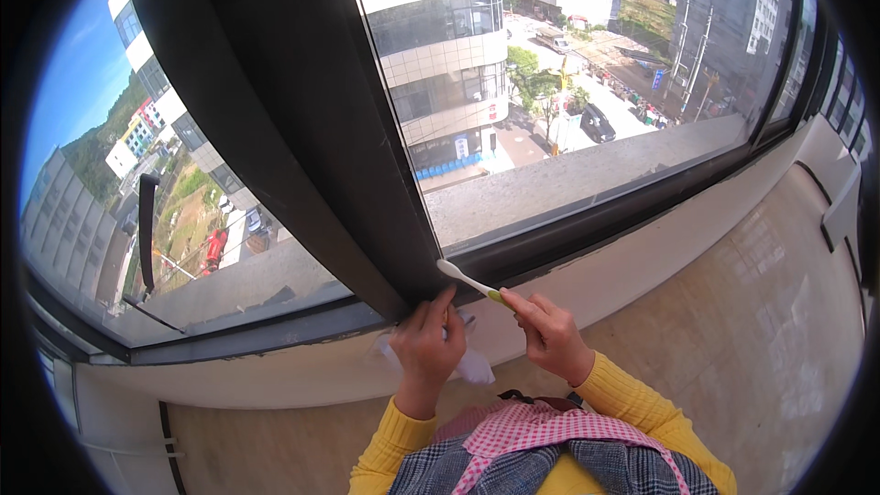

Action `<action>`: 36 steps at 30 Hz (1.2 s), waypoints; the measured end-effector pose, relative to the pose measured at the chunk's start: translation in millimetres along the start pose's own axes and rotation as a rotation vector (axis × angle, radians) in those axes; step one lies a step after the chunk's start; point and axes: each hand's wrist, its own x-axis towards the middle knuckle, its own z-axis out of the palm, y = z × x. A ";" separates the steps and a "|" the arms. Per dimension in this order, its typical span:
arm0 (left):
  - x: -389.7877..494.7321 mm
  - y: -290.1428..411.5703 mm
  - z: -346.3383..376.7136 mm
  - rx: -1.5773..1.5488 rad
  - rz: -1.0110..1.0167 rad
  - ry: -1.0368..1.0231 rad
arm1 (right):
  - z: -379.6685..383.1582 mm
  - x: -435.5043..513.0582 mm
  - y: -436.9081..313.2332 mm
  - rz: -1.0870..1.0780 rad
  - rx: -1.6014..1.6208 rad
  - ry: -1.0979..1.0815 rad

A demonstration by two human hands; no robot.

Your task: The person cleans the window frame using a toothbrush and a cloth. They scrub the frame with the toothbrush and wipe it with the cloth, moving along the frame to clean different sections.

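Note:
My right hand (552,333) grips the green end of a white and green toothbrush (474,280). The brush's head lies at the lower corner of the window pane, where the dark upright post (330,151) meets the bottom frame rail (550,244). At the foot of that post, my left hand (427,340) has curled fingers around a crumpled whitish cloth or thin bag (476,366), which hangs below the fingers. Something small and orange-brown shows between the left fingers, too hidden to name.
Beyond the glass runs a grey outer ledge (591,168), with buildings and a street far below. A dark window handle (146,230) stands at the left pane. Under the frame is a white wall (660,268), then the glossy tiled floor (722,344).

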 end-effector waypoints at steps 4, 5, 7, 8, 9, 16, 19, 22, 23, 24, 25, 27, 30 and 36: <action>-2.7 -4.9 0.7 0.024 0.022 0.024 | -32.9 -7.0 -17.0 0.034 -0.048 -0.092; -3.2 -5.2 -0.5 0.029 0.011 0.023 | -39.4 -3.6 -26.7 0.053 -0.012 -0.055; -1.8 -1.3 -0.4 0.027 -0.002 0.015 | -53.7 5.4 -39.2 0.100 0.053 0.030; -1.5 -0.2 -1.1 0.022 -0.008 0.011 | -49.9 9.3 -40.2 0.070 0.076 0.038; 0.4 1.0 -2.5 0.012 -0.008 0.007 | -42.2 9.9 -38.9 0.058 0.037 0.018; 2.1 -2.6 -1.7 0.016 0.027 0.026 | -31.4 -2.5 -25.6 0.020 -0.097 -0.065; 0.8 0.1 -2.8 0.022 -0.009 0.001 | -36.3 0.2 -31.3 0.021 -0.090 -0.007; 1.8 0.9 1.0 0.014 -0.004 0.005 | -17.8 -0.3 -25.5 0.010 -0.124 0.002; 2.8 2.0 1.7 0.011 0.002 0.002 | -14.7 -2.1 -22.4 0.012 -0.137 0.005; 1.0 1.2 -0.1 0.016 -0.003 0.003 | -11.8 -2.8 -21.1 0.007 -0.144 -0.005; -0.1 0.7 -1.5 0.021 -0.008 0.004 | -15.4 -2.2 -18.8 0.012 -0.176 0.023; -2.7 -1.0 -7.7 0.027 -0.036 -0.030 | -32.4 -0.7 -8.0 0.019 -0.233 0.076; 0.7 2.8 -8.9 0.011 -0.046 -0.062 | -69.0 -18.3 19.6 0.124 -0.175 0.246; -0.9 1.1 -2.1 -0.032 -0.024 -0.037 | -80.6 -31.9 -10.4 0.127 -0.265 0.334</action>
